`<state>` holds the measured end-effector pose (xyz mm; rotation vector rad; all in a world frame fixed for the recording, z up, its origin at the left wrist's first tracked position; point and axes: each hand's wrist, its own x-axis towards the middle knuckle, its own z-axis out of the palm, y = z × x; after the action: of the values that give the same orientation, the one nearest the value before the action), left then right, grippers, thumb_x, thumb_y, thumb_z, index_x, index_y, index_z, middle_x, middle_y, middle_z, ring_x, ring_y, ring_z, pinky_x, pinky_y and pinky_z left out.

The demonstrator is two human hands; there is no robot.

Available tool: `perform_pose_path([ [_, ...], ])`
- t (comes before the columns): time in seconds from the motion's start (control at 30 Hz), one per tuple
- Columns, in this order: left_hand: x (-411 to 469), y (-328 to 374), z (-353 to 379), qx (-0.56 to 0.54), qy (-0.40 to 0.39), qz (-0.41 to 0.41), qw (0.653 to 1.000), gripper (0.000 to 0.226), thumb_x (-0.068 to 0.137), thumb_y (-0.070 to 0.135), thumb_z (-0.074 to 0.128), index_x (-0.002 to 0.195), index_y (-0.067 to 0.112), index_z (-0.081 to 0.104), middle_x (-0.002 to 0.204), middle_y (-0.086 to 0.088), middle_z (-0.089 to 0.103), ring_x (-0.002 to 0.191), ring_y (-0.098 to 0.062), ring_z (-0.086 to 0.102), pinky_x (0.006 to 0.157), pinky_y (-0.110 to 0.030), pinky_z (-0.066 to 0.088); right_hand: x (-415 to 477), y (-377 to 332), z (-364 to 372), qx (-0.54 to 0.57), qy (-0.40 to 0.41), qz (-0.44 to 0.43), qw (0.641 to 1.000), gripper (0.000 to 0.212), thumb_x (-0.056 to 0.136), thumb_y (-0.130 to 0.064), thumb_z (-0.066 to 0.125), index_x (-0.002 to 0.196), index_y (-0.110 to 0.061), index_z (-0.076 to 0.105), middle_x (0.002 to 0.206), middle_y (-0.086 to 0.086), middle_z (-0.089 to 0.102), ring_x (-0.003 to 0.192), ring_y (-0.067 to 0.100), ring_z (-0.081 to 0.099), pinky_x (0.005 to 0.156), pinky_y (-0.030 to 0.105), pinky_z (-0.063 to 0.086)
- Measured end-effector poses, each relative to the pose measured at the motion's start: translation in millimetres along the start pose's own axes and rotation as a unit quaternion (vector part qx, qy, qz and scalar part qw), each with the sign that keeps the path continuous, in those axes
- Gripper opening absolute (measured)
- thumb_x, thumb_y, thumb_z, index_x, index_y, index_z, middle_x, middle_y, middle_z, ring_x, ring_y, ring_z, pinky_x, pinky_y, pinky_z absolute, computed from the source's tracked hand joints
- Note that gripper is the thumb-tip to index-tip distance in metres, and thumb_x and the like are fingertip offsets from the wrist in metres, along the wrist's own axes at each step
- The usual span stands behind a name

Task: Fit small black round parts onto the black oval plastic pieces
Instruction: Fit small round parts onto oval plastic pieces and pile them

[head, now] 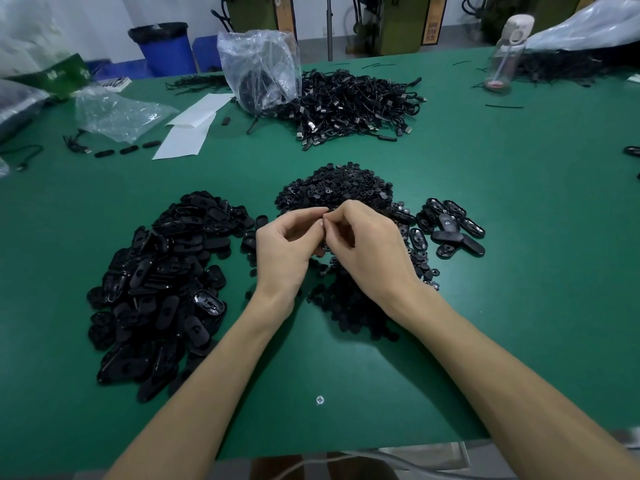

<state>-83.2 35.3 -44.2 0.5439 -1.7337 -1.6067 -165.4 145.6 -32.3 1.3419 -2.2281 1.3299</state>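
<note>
The left hand [287, 247] and the right hand [367, 244] meet fingertip to fingertip, all fingers curled in and the tips pinched together. Whatever sits between them is hidden, so I cannot tell whether either hand is gripping a part. Right under them, and running on toward 12 o'clock, lies the heap of small black round parts [334, 192]. At 8 o'clock from the hands spreads the big pile of black oval plastic pieces [162, 282], and at 3 o'clock there is a smaller cluster of ovals [450, 226], lying apart from it. All of it rests on a green table mat [485, 306], with a single screw head [320, 400] showing at 6 o'clock near the front edge. Further out at 12 o'clock sits a tangle of black cables [353, 105] with a clear plastic bag [259, 71] standing against its left side. White paper sheets [194, 126] and a crumpled plastic sheet [117, 112] lie toward 10 and 11 o'clock. A clear water bottle [505, 53] stands at 1 o'clock. Beyond the table's far edge, a blue bin [162, 50] stands against a pale wall.
</note>
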Motion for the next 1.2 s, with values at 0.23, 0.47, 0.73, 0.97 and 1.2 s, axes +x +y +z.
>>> perform_pose_path([
  [0.23,2.8,0.9,-7.8,-0.055,0.018,-0.044,0.997,0.016,0.097,0.005,0.07,0.11,0.009,0.078,0.097,-0.009,0.08,0.089,-0.024,0.076,0.08,-0.039,0.064,-0.1,-1.4,5.1,0.092,-0.027,0.015,0.995,0.022,0.096,-0.005,0.061,0.115,-0.008,0.073,0.099,0.0,0.072,0.084,0.011,0.066,0.078,0.029,0.054],
  [0.47,5.2,6.0,-11.1,-0.085,0.004,-0.059,0.995,0.016,0.096,0.006,0.072,0.11,0.011,0.077,0.096,-0.006,0.08,0.086,-0.018,0.075,0.07,-0.025,0.059,7.3,2.0,-3.4,0.172,0.007,0.075,0.982,0.032,0.097,-0.005,0.059,0.125,-0.016,0.071,0.091,0.0,0.066,0.075,0.012,0.061,0.072,0.026,0.05],
  [0.73,2.6,10.1,-10.5,-0.079,-0.045,-0.069,0.993,0.014,0.094,0.009,0.075,0.107,0.012,0.079,0.096,-0.006,0.079,0.085,-0.017,0.073,0.07,-0.025,0.059,11.7,8.6,-10.1,0.252,-0.006,0.167,0.953,0.008,0.097,-0.016,0.068,0.101,-0.016,0.076,0.074,-0.003,0.072,0.066,0.009,0.065,0.058,0.03,0.053],
  [0.97,1.4,11.9,-11.4,-0.045,-0.062,-0.044,0.996,0.014,0.094,0.007,0.075,0.108,0.009,0.078,0.095,-0.009,0.08,0.087,-0.022,0.075,0.071,-0.029,0.061,11.9,9.1,-9.5,0.27,0.002,0.193,0.943,0.005,0.092,-0.015,0.071,0.09,-0.018,0.075,0.068,-0.003,0.07,0.057,0.008,0.061,0.054,0.024,0.05],
  [1.2,2.2,9.7,-7.8,-0.018,-0.05,-0.051,0.997,0.016,0.095,-0.004,0.067,0.105,0.002,0.077,0.087,-0.006,0.079,0.079,-0.016,0.076,0.071,-0.028,0.062,8.5,3.7,-6.1,0.221,-0.003,0.182,0.958,0.006,0.09,-0.015,0.072,0.087,-0.019,0.074,0.069,-0.007,0.071,0.057,0.004,0.062,0.054,0.021,0.051],
])
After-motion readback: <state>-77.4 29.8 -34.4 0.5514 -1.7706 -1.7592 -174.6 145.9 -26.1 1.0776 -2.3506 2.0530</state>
